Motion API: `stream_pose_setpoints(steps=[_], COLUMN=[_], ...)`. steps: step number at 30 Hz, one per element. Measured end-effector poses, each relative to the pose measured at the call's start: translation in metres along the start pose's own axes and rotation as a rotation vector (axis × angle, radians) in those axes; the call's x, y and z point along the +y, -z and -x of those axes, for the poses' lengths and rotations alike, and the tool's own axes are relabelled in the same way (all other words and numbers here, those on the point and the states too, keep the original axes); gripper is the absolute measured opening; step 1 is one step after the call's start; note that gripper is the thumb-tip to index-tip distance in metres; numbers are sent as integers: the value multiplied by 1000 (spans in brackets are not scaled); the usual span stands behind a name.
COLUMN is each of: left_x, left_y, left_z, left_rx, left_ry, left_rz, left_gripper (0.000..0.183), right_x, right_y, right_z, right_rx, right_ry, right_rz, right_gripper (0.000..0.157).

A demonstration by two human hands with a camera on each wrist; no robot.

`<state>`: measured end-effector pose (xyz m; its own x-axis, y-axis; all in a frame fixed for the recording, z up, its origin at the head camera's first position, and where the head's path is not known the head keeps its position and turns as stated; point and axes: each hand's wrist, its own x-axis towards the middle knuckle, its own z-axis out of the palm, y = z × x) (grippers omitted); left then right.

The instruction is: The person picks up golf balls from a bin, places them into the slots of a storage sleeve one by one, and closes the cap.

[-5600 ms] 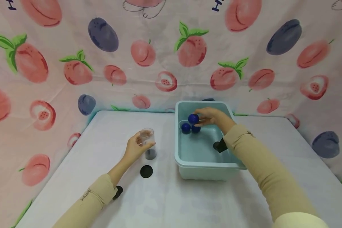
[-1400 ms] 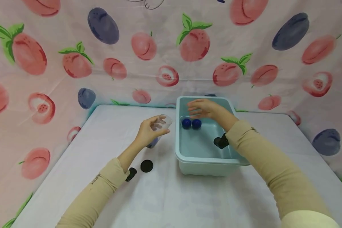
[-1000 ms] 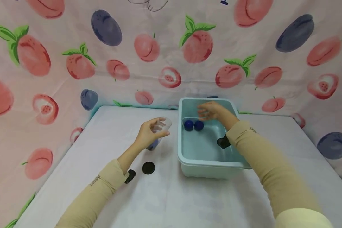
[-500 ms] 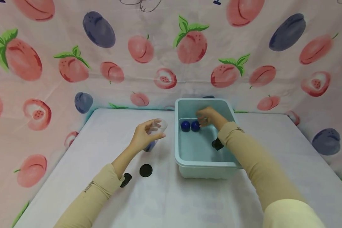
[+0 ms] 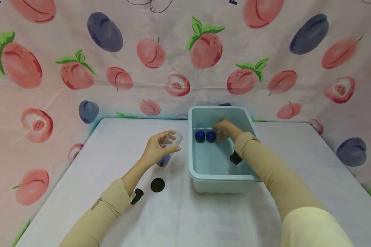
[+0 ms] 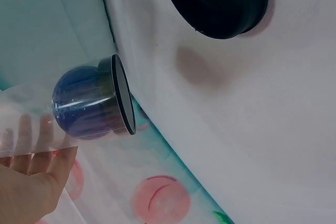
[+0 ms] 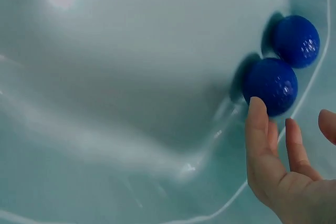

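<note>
My left hand (image 5: 152, 149) grips a clear plastic tube (image 5: 175, 138) left of the pale blue tub (image 5: 225, 177). The tube leans with its open mouth toward the tub. In the left wrist view, a blue ball (image 6: 79, 100) sits inside it against the black end cap (image 6: 124, 95). My right hand (image 5: 225, 129) reaches down into the tub, beside two blue balls (image 5: 200, 136) lying side by side at its left. In the right wrist view its fingers are loosely bent, and one fingertip (image 7: 256, 106) overlaps the nearer ball (image 7: 273, 87); whether they touch I cannot tell.
A round black lid (image 5: 157, 185) lies on the white table (image 5: 185, 219), in front of the tube. Patterned fruit cloth (image 5: 117, 96) hangs behind and at the sides. Black wrist cameras (image 5: 137, 196) sit under both cuffs.
Earlier my right hand held a blue ball over the tub; now one ball is inside the tube. My left hand has tilted the tube tubward. Lately my right hand has lowered to the two balls.
</note>
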<state>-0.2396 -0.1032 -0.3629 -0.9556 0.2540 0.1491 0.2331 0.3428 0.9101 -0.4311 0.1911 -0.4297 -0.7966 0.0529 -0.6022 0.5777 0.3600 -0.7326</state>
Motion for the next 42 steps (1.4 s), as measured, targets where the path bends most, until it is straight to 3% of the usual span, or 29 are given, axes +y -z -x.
stream_pose_setpoints(steps=[3,6,13,19,24,26,28,32,34,36,38,42], left_x=[-5,-10,-12,-9,-11,-13,-15,-8,-8,-7,-15,-11], left_y=[0,1,1,-1,-1,-1,-3,-7,-8,-8,-8,-7], left_z=[0,-1,-1,-3,-2,-2,-2,0,-1,-1,-6,-9], left_rx=[-2,-2,5,0,-6,-7,-12,-23,-23,-24,-25,-27], left_ry=[-5,-13,-29,-20,-9,0,6,16,16,10,2,-10], left_rz=[-3,-12,-12,-4,-10,-11,-6,4,6,3,6,-3], left_gripper=[54,55,53,54,55,55,56,55,55,54,55,52], right_x=[-9,-9,8,15,27,27,23,-4,-16,-20,-21,-22], right_y=[-13,-20,-18,-30,-29,-28,-26,-35,-39,-39,-37,-36], right_z=[47,63,-17,-44,-80,-81,-59,61,109,127,122,125], right_rx=[47,53,-35,-23,12,16,9,43,58,47,48,51], right_ry=[-21,-21,-42,-45,-37,-31,0,45,50,70,71,96], right_rz=[41,72,137,191,168,143,129,108,96,76,54,20], right_gripper=[70,69,74,86,94,94,93,76,69,69,66,62])
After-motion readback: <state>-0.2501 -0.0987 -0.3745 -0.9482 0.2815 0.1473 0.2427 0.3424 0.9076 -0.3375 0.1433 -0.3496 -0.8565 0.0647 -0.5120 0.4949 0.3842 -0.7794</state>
